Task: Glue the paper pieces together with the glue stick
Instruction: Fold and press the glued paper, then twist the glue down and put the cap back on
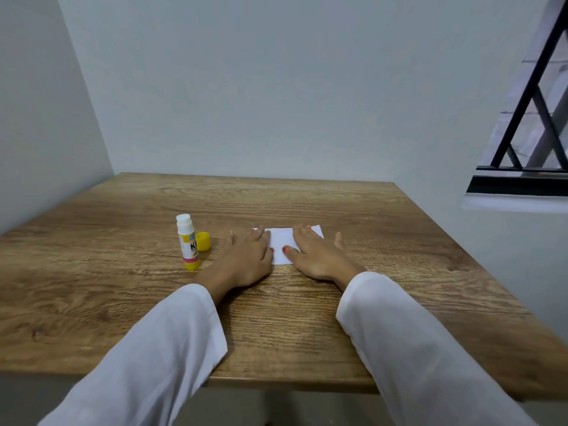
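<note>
White paper pieces at table centre, pressed flat under left hand and right hand, fingers spread, gripping nothing. Uncapped glue stick upright just left. Best smoothed outward with even pressure.

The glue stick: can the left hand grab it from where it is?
Probably yes. The glue stick stands just beside the left hand, with only bare table between them.
</note>
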